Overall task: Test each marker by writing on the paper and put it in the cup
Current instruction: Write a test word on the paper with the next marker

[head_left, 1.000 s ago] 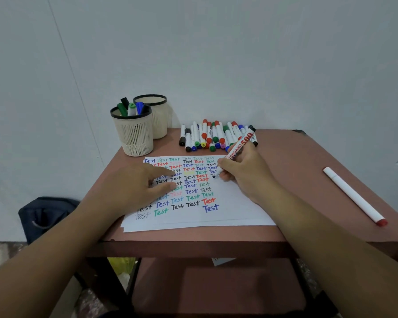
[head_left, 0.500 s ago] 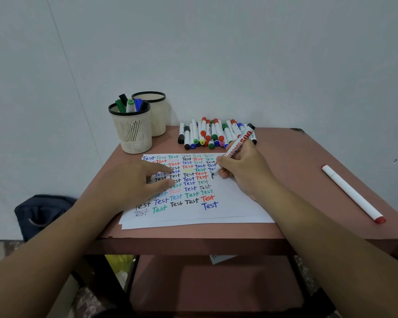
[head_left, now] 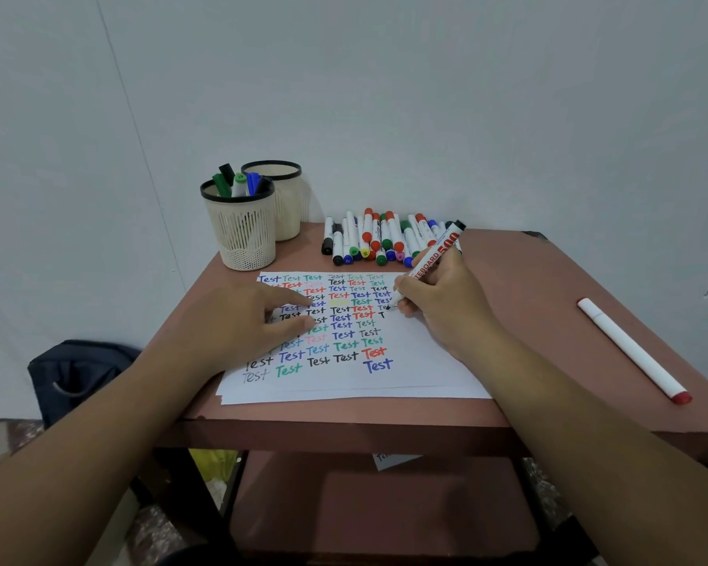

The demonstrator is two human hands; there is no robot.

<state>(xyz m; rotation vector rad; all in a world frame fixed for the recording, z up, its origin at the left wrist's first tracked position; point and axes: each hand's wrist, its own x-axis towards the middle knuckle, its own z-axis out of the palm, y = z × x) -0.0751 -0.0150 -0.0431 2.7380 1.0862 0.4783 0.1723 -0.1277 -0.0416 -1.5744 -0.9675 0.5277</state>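
On the paper (head_left: 405, 361), near its right edge, the right hand (head_left: 438, 304) grips a marker (head_left: 430, 261) in a writing hold, fingers curled round the barrel. Tip down and touching the sheet beside a lone black "T"; the barrel slants up and away to the right, black end uppermost, red lettering along the white body.

Left hand (head_left: 242, 324) lies flat on the left half of the paper, fingers relaxed and spread, holding nothing, covering part of the writing. Rows of "Test" in black, blue, red, green and faint pink fill the sheet's upper and left parts; lower right part blank. More sheets show under its near edge.

Beyond the right hand, a pile of markers (head_left: 381, 239) lies at the back of the worktop (head_left: 528, 288), caps toward the person, in red, green, blue and black. Back left: cup (head_left: 242, 230), slotted, cream with a black rim, holding several markers, green, blue and black ends up. A second cup (head_left: 283, 198) stands just behind it, touching or nearly so; contents cannot be seen.

Well apart on the right, a single white pen (head_left: 630, 349) with a red end lies on the worktop.

Below: a lower shelf (head_left: 385, 504) with a scrap of paper. A dark bag (head_left: 78, 373) sits on the floor at left.
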